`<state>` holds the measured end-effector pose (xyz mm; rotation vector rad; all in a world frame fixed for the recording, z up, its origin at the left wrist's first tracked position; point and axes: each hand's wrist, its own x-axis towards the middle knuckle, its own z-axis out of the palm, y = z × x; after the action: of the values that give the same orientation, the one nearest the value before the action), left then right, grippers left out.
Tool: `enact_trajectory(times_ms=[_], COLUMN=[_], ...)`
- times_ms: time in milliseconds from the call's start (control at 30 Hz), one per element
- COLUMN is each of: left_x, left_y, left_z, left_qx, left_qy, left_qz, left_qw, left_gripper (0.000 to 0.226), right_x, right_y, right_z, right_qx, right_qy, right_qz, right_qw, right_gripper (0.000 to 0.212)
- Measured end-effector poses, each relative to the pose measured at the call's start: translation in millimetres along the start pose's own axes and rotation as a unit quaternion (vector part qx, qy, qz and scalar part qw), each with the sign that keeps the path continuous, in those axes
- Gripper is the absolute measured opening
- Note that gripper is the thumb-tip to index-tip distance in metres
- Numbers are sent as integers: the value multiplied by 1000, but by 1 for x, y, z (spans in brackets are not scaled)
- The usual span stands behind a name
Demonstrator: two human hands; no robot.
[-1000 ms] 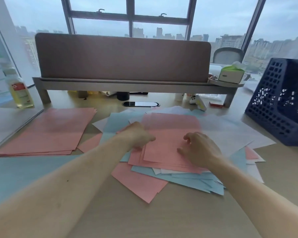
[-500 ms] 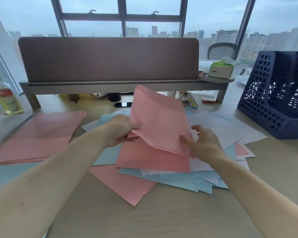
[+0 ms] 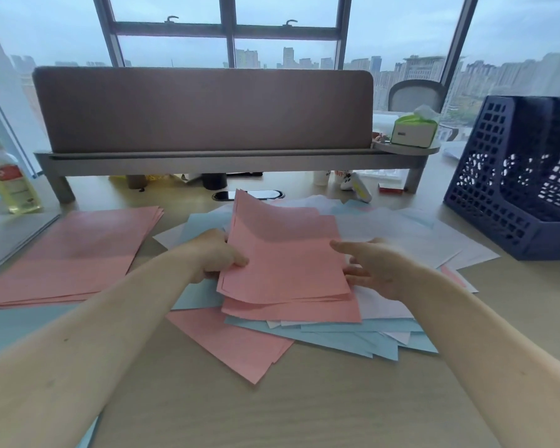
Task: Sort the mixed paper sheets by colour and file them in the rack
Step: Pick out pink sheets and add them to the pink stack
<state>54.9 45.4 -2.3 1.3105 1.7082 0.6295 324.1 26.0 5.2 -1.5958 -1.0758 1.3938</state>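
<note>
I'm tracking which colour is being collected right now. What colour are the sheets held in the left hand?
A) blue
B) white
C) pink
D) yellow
C: the left hand pinches the edge of a small bundle of pink sheets, held above the mixed pile.

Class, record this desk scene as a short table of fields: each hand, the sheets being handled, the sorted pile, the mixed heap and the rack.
Left hand: grips the left edge of the pink sheets
Right hand: straight fingers touch their right edge
Sorted pink pile: on the desk, left
Mixed heap: pink, blue, white, under the hands
Rack: dark blue, far right
</note>
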Motion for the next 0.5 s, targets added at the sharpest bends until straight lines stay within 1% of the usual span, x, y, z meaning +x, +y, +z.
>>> enact_trajectory(times_ms=[100,167,233,300,367,400,433,500], left_x=[1,1,1,-3,-8,-11,-16,-22], left_y=[0,-1,-1,-1,2,5,7,10], left_z=[2,4,9,14,14,13,10,2], left_qx=[-74,-104,-110,-79,-9,5,-5,-65], left_qy=[-7,-6,-23,-37,-31,-20,-6,22], left_qz=[-6,0,5,24,76,109,142,208], left_qw=[997,995,994,996,997,994,990,976], left_gripper=[34,32,28,27,25,24,26,32], right_x=[1,0,2,4,6,6,7,10], right_y=[-1,-1,1,3,6,7,8,9], right_z=[2,3,3,2,0,-1,-4,-8], right_qx=[24,32,40,37,16,2,-10,-9], right_qy=[7,6,8,9,15,23,31,32], right_qz=[7,5,0,-6,-13,-21,-31,-47], right_qw=[1000,999,999,999,1000,1000,999,998], right_gripper=[66,66,61,56,51,51,54,76])
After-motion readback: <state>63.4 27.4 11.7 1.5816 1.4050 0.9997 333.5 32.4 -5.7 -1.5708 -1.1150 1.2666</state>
